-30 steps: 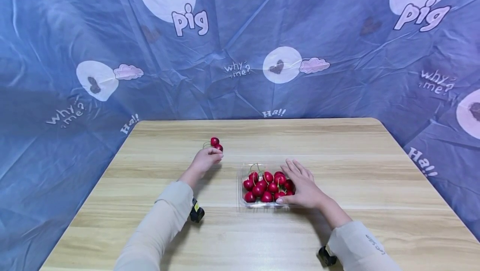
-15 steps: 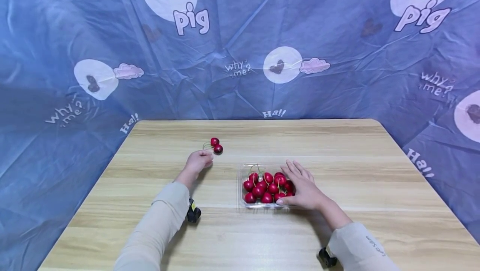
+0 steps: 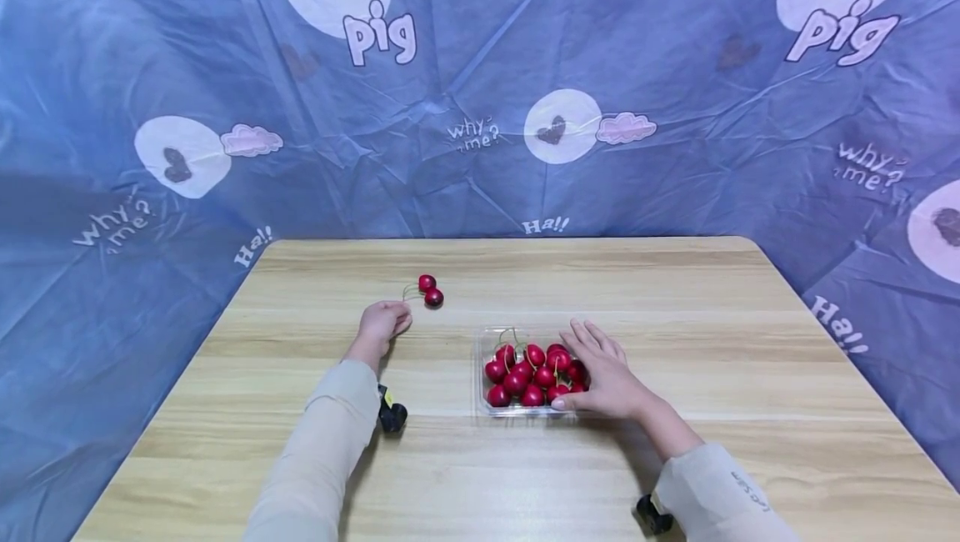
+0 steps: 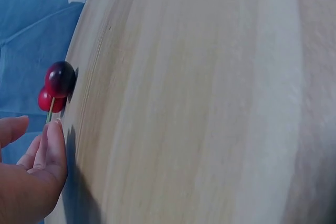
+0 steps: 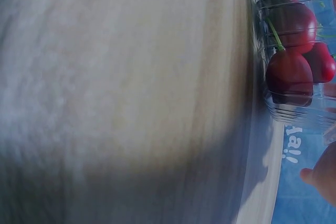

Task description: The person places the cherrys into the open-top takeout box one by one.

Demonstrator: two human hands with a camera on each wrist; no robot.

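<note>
Two red cherries [image 3: 431, 292] with thin green stems lie together on the table toward the back left. My left hand [image 3: 384, 323] is just in front of the stem ends. In the left wrist view, the thumb [image 4: 13, 128] stands apart from the fingers [image 4: 56, 150], and a stem passes behind the fingertips; contact is unclear. A clear plastic box [image 3: 487, 410] full of cherries [image 3: 517, 382] sits near the table's middle. My right hand [image 3: 606, 375] holds its right end, thumb at the near rim and fingers across the far right corner.
The light wood table [image 3: 712, 317] reaches back to a blue printed cloth [image 3: 465, 183] hanging behind it and along the sides. A small black camera sits under each wrist.
My left hand has drawn back leftward from the two cherries toward their stem ends, uncovering the nearer cherry. The right hand and the box have stayed in place.
</note>
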